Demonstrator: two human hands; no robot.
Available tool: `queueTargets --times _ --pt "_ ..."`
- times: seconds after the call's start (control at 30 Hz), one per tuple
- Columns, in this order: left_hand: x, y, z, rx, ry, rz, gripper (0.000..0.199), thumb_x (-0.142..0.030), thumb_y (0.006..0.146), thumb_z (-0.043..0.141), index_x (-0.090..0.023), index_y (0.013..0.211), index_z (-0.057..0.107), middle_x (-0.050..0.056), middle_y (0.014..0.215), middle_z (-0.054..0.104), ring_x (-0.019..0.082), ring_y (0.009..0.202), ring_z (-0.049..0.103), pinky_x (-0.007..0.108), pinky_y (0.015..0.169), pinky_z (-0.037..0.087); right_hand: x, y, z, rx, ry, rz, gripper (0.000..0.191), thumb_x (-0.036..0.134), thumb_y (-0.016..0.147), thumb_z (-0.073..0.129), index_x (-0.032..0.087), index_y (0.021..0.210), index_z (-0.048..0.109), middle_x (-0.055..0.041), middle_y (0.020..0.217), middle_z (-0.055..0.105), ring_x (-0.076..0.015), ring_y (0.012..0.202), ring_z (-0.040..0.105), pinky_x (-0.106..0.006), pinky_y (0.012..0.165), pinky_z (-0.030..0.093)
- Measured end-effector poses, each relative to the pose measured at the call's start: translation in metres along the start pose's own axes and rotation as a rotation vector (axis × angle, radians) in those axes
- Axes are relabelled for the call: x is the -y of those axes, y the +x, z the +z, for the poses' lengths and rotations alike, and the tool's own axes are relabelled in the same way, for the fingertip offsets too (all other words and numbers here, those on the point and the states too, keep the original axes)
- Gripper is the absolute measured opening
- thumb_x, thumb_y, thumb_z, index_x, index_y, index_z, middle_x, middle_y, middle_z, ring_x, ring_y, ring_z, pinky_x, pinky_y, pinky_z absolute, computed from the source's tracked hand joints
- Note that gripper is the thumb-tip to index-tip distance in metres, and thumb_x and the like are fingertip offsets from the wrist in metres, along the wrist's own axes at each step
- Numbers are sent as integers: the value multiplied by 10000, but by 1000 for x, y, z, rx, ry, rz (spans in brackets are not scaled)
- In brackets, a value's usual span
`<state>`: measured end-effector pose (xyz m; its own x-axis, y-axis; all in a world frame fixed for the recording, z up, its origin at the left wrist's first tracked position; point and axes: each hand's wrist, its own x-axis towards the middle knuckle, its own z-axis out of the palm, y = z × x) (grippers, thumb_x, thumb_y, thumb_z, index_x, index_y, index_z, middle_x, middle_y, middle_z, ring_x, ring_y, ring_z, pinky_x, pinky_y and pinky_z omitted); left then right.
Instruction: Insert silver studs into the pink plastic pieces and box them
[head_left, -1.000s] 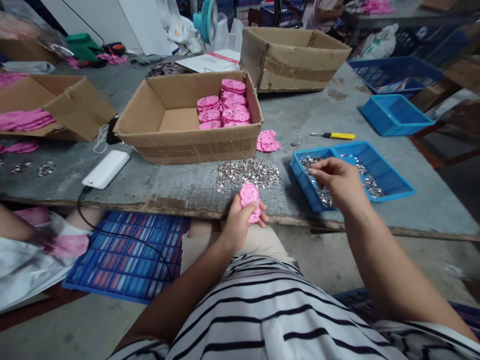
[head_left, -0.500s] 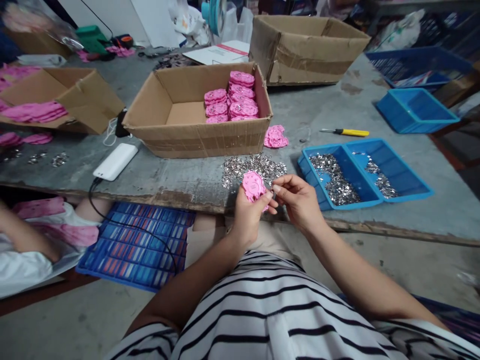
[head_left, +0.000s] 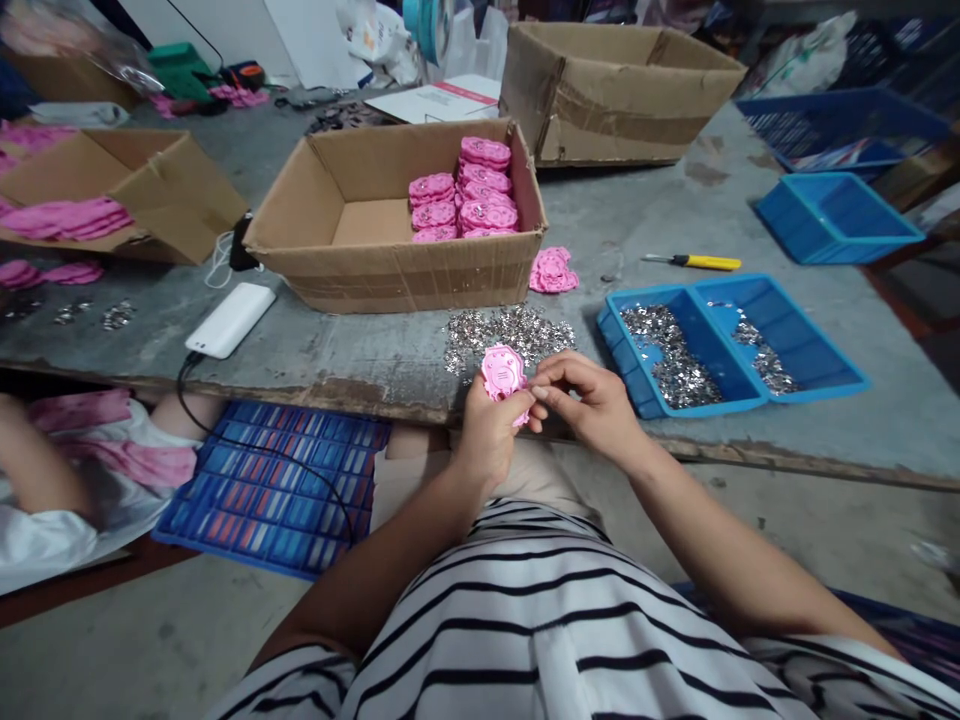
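Observation:
My left hand (head_left: 491, 425) grips a pink plastic piece (head_left: 503, 371) with a scalloped outline, its thumb lying over the lower edge. The fingers of my right hand (head_left: 589, 400) are pinched together at the right side of that piece; anything between them is too small to make out. Just beyond both hands a loose pile of small shiny metal parts (head_left: 525, 328) lies on the table. More such parts fill much of a blue two-part tray (head_left: 757, 402) to the right.
A cardboard box (head_left: 390, 285) with stacked pink pieces (head_left: 486, 190) stands behind the pile. Pink pieces (head_left: 553, 270) also lie beside it. A yellow-handled tool (head_left: 709, 262), a white power bank (head_left: 230, 320) and an upper cardboard box (head_left: 615, 110) are around. Another person's arm (head_left: 37, 460) shows at left.
My right hand has moved slightly left, bringing its pinched fingers against the pink plastic piece. My left hand still holds the piece, shifted a little left.

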<state>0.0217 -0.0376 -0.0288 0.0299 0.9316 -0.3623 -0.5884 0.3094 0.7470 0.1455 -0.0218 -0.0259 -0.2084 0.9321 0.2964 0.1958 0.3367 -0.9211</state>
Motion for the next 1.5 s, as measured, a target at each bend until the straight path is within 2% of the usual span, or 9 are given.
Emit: queueTargets --times 0.27,0.57,0.7,0.9,1.0,1.2,1.27,1.37,1.5 --pt "-3 -4 -2 65 -49 -34 334 -203 602 733 -176 834 494 -44 607 601 96 481 567 202 434 377 -5 1 -3 -2 53 48 220 404 805 674 220 686 658 -27 760 618 -154 722 595 -338 713 485" --pt "-10 3 -13 290 -192 -373 266 -108 586 726 -132 797 566 -13 618 604 88 510 573 175 451 393 -4 2 -12 147 235 104 252 437 739 737 204 656 683 -33 809 597 -146 754 565 -338 751 491" --pt "-10 3 -15 308 -184 -437 289 -83 555 714 -136 795 564 -17 612 597 77 498 552 168 452 375 -8 1 -13 196 304 170 224 410 694 779 205 647 705 -36 869 580 -145 815 562 -331 792 491" --pt "-10 -2 -7 136 -59 -58 258 -139 542 729 -156 721 544 -40 614 565 68 498 524 190 448 350 -8 -5 2 -29 454 334 272 430 612 825 213 706 692 0 769 599 -101 605 516 -259 543 439" --pt "-7 -3 -3 76 33 110 215 -158 567 718 -168 681 537 -47 609 551 66 501 509 197 443 354 0 -6 8 -38 457 395 321 464 602 817 198 668 650 11 657 598 -87 505 452 -236 451 349" --pt "-3 -4 -3 61 43 203 222 -182 616 733 -182 742 550 -46 647 578 73 525 524 192 461 397 11 -4 9 -28 437 388 326 457 626 796 189 594 613 1 624 583 -98 504 464 -245 446 325" --pt "-3 -5 -4 80 -31 183 274 -321 666 749 -193 813 557 -27 707 615 96 574 565 210 505 442 12 -4 8 -69 394 364 300 451 657 776 197 603 625 -14 698 589 -113 551 493 -263 478 371" --pt "-4 -6 -6 115 -114 167 373 -549 764 632 -191 858 580 29 812 658 154 760 633 249 631 502 12 -5 7 -128 204 266 242 405 680 767 203 599 662 -50 864 596 -176 802 574 -343 716 477" --pt "-1 -6 -6 115 -125 199 391 -547 817 579 -211 1017 605 69 1012 673 205 1095 593 289 857 495 11 -6 8 -88 25 208 182 337 724 734 195 620 683 -86 995 612 -235 1027 555 -430 933 413"
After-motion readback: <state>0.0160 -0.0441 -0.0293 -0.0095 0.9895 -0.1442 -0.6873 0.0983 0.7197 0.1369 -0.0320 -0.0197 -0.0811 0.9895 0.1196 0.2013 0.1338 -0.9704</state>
